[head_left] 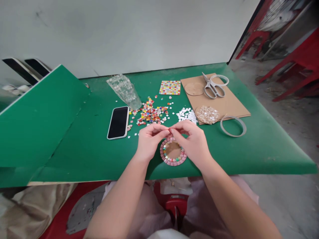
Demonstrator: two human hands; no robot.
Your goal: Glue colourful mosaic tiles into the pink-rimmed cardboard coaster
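Observation:
My left hand (151, 141) and my right hand (193, 141) meet at their fingertips, thumbs against forefingers in a pinch. Whatever sits between the tips is too small to make out. Just below them, flat on the green table, lies a round cardboard disc (173, 151) with pink square tiles along its rim and a ring of coloured tiles inside that. Its middle is bare brown card. Beyond my fingers spread a heap of loose multicoloured mosaic tiles (151, 113) and a smaller heap of white tiles (186, 115).
A phone (118, 122) and a clear plastic bag (124, 91) lie left. Behind is a mosaic tile sheet (170, 87). To the right, cardboard (231, 99) bears scissors (213, 88) and a tile-covered disc (207, 115); a tape roll (233, 126) is beside it. A green panel (37, 126) leans left.

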